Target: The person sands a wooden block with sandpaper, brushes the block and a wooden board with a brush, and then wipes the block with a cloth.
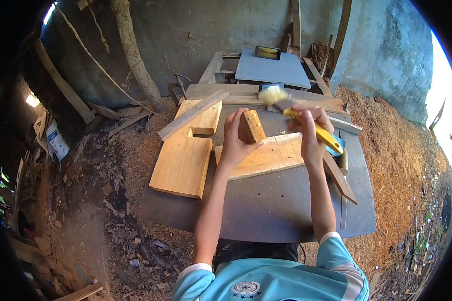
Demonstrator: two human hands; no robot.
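Observation:
My left hand (232,142) is closed around a small wooden block (255,126), which stands tilted and shows several pale dots on its face. My right hand (312,131) grips the yellow handle of a paintbrush (289,111). Its pale bristles are slightly blurred and held up above the far part of the table, apart from the block. Below both hands lies a light wooden board (271,159) marked with dark lines across it. A notched wooden board (182,163) lies to the left, with a narrow grey wood strip (193,114) resting across its upper part.
The dark tabletop (266,213) has a brown wood piece (340,179), a cylindrical wooden handle (343,163) and a thin metal strip (343,213) at right. A clamp (178,90) stands at the far left edge. Beyond, a phone (267,52) rests on a grey panel (273,70). Shavings (402,150) cover the ground.

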